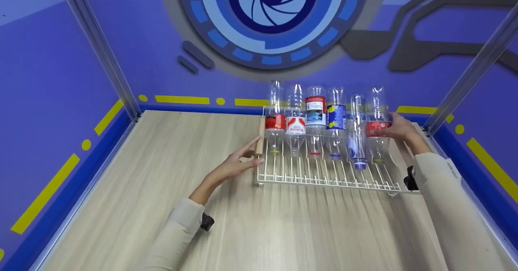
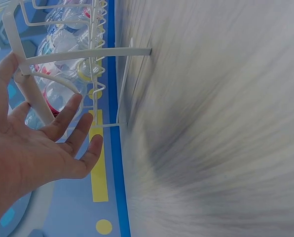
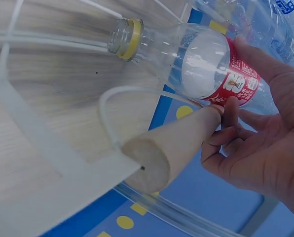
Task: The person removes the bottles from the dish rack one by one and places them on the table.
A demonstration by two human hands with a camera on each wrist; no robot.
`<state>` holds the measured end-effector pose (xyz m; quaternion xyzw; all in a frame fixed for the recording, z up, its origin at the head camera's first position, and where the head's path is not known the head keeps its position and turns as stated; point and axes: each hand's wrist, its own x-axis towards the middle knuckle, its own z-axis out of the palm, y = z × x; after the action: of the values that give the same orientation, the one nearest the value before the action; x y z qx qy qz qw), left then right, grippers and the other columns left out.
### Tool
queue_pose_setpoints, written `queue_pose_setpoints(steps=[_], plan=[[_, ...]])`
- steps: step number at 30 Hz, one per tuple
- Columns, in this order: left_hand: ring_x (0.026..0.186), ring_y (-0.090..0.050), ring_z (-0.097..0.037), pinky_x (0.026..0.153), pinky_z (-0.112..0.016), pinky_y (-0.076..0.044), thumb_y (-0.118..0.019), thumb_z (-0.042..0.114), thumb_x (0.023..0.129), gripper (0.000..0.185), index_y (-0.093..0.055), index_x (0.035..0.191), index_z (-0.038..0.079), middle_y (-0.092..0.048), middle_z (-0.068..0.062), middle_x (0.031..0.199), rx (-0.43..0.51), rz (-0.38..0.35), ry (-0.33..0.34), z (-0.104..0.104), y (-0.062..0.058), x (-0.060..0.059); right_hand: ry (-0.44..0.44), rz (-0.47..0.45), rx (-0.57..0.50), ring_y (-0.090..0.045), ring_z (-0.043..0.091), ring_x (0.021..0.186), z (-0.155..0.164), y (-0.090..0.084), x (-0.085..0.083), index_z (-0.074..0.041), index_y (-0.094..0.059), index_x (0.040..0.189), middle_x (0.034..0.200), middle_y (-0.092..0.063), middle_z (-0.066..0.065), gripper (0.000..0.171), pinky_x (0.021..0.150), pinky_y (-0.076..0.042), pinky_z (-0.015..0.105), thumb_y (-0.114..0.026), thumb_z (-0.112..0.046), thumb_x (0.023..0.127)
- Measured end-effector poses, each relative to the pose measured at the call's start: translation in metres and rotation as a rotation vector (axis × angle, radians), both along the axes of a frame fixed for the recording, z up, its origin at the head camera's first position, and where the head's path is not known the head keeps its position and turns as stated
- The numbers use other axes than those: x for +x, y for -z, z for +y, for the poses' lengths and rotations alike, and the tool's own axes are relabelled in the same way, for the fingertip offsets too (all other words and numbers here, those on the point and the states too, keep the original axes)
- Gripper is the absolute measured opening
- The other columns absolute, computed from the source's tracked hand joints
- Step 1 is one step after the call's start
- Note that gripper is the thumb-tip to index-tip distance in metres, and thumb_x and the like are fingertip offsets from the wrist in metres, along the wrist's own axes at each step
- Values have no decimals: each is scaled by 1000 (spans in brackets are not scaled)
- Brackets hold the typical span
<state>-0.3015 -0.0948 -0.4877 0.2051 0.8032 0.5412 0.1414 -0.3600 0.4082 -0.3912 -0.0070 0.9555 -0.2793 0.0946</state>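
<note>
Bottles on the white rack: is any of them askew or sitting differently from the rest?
Yes. The fifth bottle from the left, with a blue cap, sits lower than the other five, its cap reaching further down the white rack. The right hand holds the rightmost bottle. Nothing is spilled or visibly damaged.

bottles: 6, upside down, upper middle of frame | wire rack: 1, centre right | wooden handles: 1 seen at rack's left end | hands: 2
</note>
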Motion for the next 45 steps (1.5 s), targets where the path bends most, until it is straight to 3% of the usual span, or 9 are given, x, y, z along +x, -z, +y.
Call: queue_pose_setpoints(steps=[4, 11, 15, 23, 31, 33, 36, 39, 45], plan=[[137, -45, -32, 113, -64, -36, -67, 47, 96, 83, -20, 163, 37, -51, -14, 147, 1, 5, 3, 0, 0, 0, 40, 8, 10, -42, 60, 132, 0, 1, 0, 19, -11, 153, 143, -38, 49, 100, 115, -33, 65, -74, -27, 92], [136, -47, -29, 115, -62, -35, -67, 42, 97, 81, -20, 163, 39, -54, -11, 145, 22, 9, 0, 0, -1, 0, 129, 11, -96, -46, 54, 130, -2, 3, 0, 12, -12, 157, 144, -40, 45, 105, 113, -39, 61, -80, -28, 88], [138, -47, -29, 115, -63, -35, -68, 42, 96, 82, -20, 163, 40, -52, -11, 148, 17, -6, -8, 1, -1, 0, 139, 37, -86, -48, 53, 127, -1, 5, 1, 11, -14, 158, 143, -43, 44, 108, 111, -41, 60, -82, -32, 85], [136, -48, -31, 115, -60, -37, -67, 37, 98, 80, -21, 164, 33, -56, -14, 145, 28, -17, -8, 1, 1, 0, 154, 74, -87, -49, 49, 124, -1, 4, 6, 11, -20, 156, 142, -44, 43, 103, 109, -43, 60, -78, -40, 89], [134, -50, -28, 113, -60, -39, -67, 41, 97, 81, -20, 163, 37, -56, -11, 143, 25, -23, -4, 1, 2, 1, 180, 86, -156, -46, 52, 132, -1, 0, 18, 10, -19, 157, 147, -42, 42, 93, 109, -41, 56, -70, -36, 95], [135, -49, -29, 113, -61, -38, -66, 41, 98, 81, -20, 164, 37, -56, -11, 143, 22, -20, -2, 1, 3, 1, 182, 92, -176, -46, 51, 133, -1, -1, 20, 8, -18, 158, 149, -41, 41, 93, 104, -45, 49, -70, -36, 96], [136, -49, -29, 114, -61, -37, -67, 41, 98, 81, -20, 164, 36, -56, -11, 144, 24, -24, 0, 1, 4, 1, 180, 106, -196, -47, 49, 134, -1, -1, 22, 6, -17, 160, 151, -41, 39, 94, 89, -49, 25, -71, -38, 96], [136, -48, -31, 114, -62, -37, -66, 41, 98, 80, -20, 164, 36, -55, -12, 146, 21, -15, 3, 1, 3, 1, 178, 117, -228, -51, 42, 129, 0, -3, 25, 3, -17, 161, 152, -41, 37, 96, 72, -45, 11, -72, -39, 95], [135, -49, -30, 114, -61, -37, -65, 40, 99, 79, -19, 164, 36, -54, -12, 146, 23, -8, 8, 1, 2, 1, 178, 111, -323, -55, 4, 93, 0, -6, 30, -1, -14, 163, 156, -36, 35, 94, 72, -53, 17, -69, -40, 97]])
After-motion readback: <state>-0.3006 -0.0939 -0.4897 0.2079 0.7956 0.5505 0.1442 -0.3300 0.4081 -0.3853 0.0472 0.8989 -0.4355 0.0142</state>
